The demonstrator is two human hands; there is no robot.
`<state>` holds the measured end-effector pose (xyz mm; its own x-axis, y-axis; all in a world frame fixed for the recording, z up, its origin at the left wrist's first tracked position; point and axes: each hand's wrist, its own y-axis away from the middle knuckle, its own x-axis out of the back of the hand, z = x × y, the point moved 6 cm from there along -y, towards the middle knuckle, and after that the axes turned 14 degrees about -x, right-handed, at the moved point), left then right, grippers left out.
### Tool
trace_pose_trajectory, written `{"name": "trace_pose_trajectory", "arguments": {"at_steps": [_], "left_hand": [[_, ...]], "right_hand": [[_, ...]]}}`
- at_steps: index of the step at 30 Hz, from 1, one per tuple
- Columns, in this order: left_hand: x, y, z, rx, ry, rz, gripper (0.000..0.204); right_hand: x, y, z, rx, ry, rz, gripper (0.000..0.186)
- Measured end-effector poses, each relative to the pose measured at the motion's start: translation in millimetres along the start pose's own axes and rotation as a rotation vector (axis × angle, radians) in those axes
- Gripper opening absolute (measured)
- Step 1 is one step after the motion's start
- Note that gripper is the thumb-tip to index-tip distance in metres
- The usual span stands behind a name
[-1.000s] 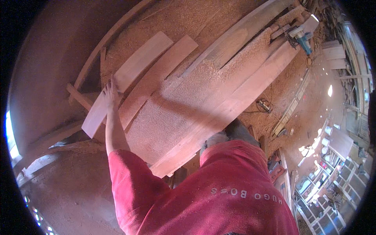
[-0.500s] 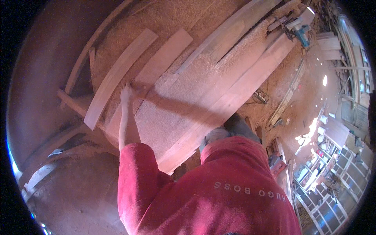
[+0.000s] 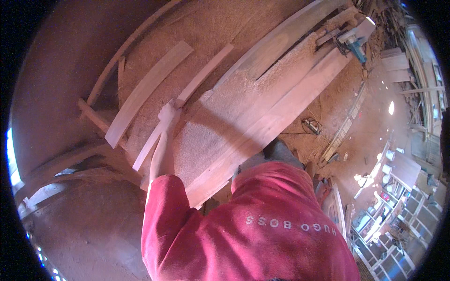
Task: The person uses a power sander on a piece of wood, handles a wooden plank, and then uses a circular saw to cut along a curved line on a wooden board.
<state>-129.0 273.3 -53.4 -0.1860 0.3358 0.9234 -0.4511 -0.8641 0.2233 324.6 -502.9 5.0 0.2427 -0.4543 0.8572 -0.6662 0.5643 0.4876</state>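
Observation:
My left hand [image 3: 168,112] is closed around the middle of a narrow wooden plank [image 3: 206,72], which stands tilted on its edge over the sawdust-covered surface. My bare left forearm comes out of a red sleeve. Left of this plank lies a wider, slightly curved board [image 3: 150,89], apart from my hand. Closer to my body, a long flat plank [image 3: 281,122] runs diagonally up to the right. My right hand is out of sight, hidden by the red garment or outside the picture.
A blue power tool [image 3: 355,47] rests at the far right end of the long plank. Another long curved board [image 3: 276,40] lies behind. A cable [image 3: 311,125] is on the dusty ground at right. Stacked timber [image 3: 394,61] and pale frames [image 3: 389,243] stand farther right.
The plank under my left hand has gone from lying flat, broad face up, to tilted on its edge. My left hand has moved slightly right and closed on it.

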Motion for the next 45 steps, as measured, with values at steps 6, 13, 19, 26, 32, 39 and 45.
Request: {"name": "trace_pose_trajectory", "arguments": {"at_steps": [6,13,19,26,32,39,45], "left_hand": [[53.6,92.9,48.9,-0.049,0.042,0.137,0.043],[-14.1,203.6,111.6,-0.098,0.592,-0.236,0.036],[-154.9,222.0,170.2,-0.026,1.187,-0.269,0.044],[-160.1,211.8,287.7,-0.161,0.105,-0.150,0.099],[-197.6,204.9,324.3,-0.136,-0.179,-0.058,0.111],[-182.8,232.1,280.6,-0.054,-0.180,0.015,0.113],[-185.0,291.7,221.7,0.039,-0.175,-0.016,0.121]], "right_hand": [[-21.0,-20.9,-14.7,0.067,0.001,-0.052,0.089],[-78.7,-95.4,-31.3,0.218,0.170,-0.117,0.085],[-58.0,-191.0,-50.6,0.326,0.183,-0.150,0.081],[-35.2,-191.1,-141.4,0.453,0.106,-0.236,0.075],[-25.6,-257.4,-200.8,0.508,0.047,-0.404,0.071],[-3.8,-189.0,-307.0,0.661,0.282,-0.573,0.036],[17.9,4.5,-382.1,0.752,0.193,-0.759,0.032]]}}
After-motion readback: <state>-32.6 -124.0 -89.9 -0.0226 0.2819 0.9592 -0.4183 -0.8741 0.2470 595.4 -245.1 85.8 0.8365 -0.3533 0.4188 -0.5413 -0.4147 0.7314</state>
